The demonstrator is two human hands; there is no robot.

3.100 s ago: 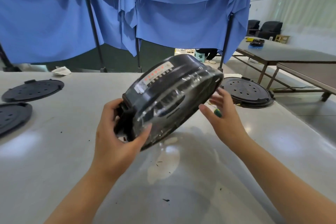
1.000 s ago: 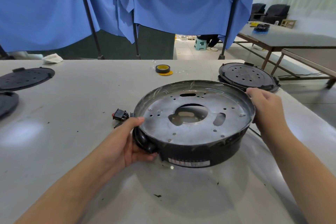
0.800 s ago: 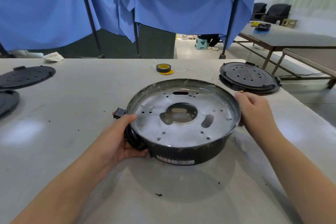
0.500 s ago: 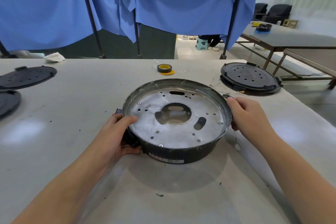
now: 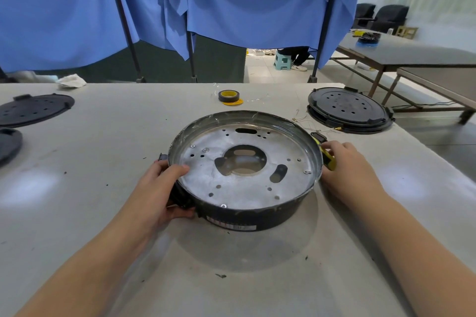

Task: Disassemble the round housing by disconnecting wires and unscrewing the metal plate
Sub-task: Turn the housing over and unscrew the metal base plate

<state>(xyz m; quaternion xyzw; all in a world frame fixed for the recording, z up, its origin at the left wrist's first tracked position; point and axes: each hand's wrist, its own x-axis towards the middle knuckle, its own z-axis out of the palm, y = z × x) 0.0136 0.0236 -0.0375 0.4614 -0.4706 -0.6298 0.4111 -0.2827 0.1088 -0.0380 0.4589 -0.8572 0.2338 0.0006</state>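
Lying flat between both hands, open side up: round housing (image 5: pixel 244 162), metal plate (image 5: pixel 247 175) seated inside. Left hand (image 5: pixel 157 193) is clamped on the near-left rim. Right hand (image 5: pixel 347 165) is closed on a yellow tool (image 5: pixel 327 156) at the right rim, nearer the wires (image 5: pixel 309 123) beyond.

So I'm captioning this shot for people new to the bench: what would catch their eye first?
The round housing in the middle of the table, open side up, its metal plate showing holes and screws. The left hand grips its near-left rim; the right hand touches a yellow-handled tool beside it. Blue curtains hang behind.
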